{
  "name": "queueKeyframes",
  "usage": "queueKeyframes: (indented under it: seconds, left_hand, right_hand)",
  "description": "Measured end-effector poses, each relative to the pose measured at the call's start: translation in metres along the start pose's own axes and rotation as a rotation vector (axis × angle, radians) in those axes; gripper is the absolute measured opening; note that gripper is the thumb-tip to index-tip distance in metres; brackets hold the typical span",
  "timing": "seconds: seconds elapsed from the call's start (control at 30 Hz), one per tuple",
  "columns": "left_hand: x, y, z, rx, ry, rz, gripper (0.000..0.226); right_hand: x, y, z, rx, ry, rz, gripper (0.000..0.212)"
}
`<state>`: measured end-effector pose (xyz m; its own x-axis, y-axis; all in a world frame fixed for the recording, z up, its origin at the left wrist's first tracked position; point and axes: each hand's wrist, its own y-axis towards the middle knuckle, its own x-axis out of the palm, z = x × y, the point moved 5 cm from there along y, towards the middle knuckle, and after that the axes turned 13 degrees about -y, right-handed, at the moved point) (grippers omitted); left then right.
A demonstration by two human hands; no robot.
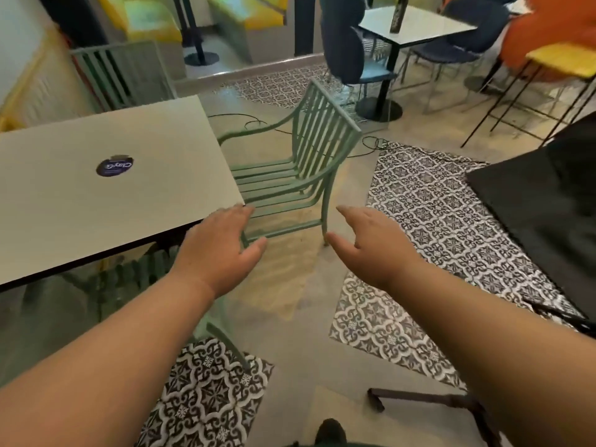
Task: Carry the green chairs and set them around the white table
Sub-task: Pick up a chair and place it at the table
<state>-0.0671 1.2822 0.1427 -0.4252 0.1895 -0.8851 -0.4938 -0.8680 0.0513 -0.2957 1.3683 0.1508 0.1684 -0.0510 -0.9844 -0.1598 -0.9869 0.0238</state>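
Observation:
The white table [96, 195] fills the left, with a dark round sticker [115, 166] on its top. A green slatted metal chair [300, 162] stands on the floor at the table's right side, its seat partly under the edge. A second green chair [119, 72] shows its back behind the table's far side. A third green chair [222, 321] is only partly seen under the table's near corner, below my left arm. My left hand [219, 250] is spread flat near the table corner, holding nothing. My right hand [367, 243] reaches forward, fingers relaxed, apart from the chair.
Patterned black-and-white tile patches [451, 227] mark the floor. A black panel [541, 214] leans at the right. Cables [371, 143] lie on the floor behind the chair. A second white table [416, 27] with dark blue chairs stands at the back, orange and yellow seats [561, 59] far right.

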Motion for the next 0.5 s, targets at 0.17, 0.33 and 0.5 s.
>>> queueKeyframes:
  seconds: [0.17, 0.33, 0.5]
  left_hand:
    - [0.013, 0.065, 0.015, -0.011, -0.008, -0.008, 0.072]
    - [0.020, 0.145, 0.016, -0.020, -0.003, 0.016, 0.078]
    - [0.037, 0.239, 0.003, -0.019, 0.031, -0.025, 0.077]
  right_hand:
    - [-0.013, 0.055, 0.044, -0.008, 0.007, 0.000, 0.053]
    - [-0.011, 0.128, 0.074, -0.016, -0.005, -0.016, 0.054]
    - [-0.001, 0.219, 0.104, -0.018, -0.010, -0.020, 0.053]
